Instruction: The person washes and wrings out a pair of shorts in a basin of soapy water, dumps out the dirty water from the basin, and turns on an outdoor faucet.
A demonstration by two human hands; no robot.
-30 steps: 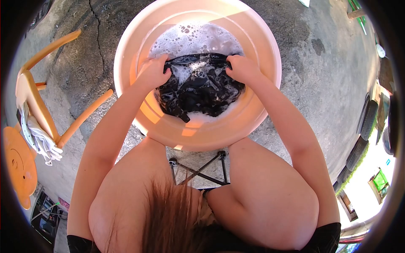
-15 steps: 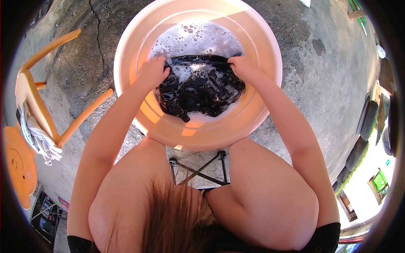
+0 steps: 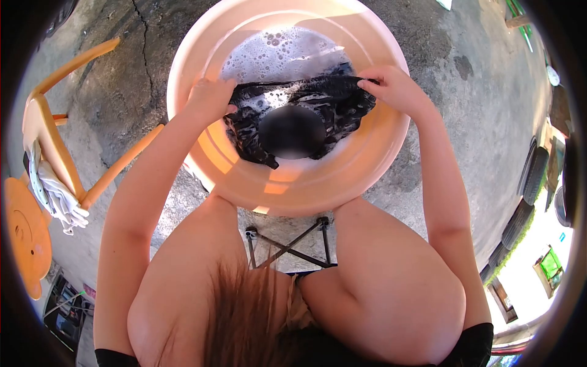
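A wet black garment [image 3: 244,136] is stretched between my two hands inside a large peach-coloured basin [image 3: 281,194]. My left hand [image 3: 211,99] is closed on its upper left edge. At the upper right edge, my right hand [image 3: 391,88] pinches the cloth between thumb and fingers, close to the basin's wall. White suds and soapy water [image 3: 278,55] lie behind the cloth, with foam streaks on it. The lower part of the garment is bunched up, and a dark blurred patch hides its middle. What kind of garment it is I cannot tell.
An orange chair [image 3: 55,147] lies tipped over on the left with a pale cloth [image 3: 58,192] on it. Crossed black metal legs [image 3: 287,248] show between my knees. Tyres [image 3: 533,174] line the right side of the concrete floor [image 3: 471,116].
My right hand has moved to the right and slightly up, my left a little left. The garment's top edge is now spread wider.
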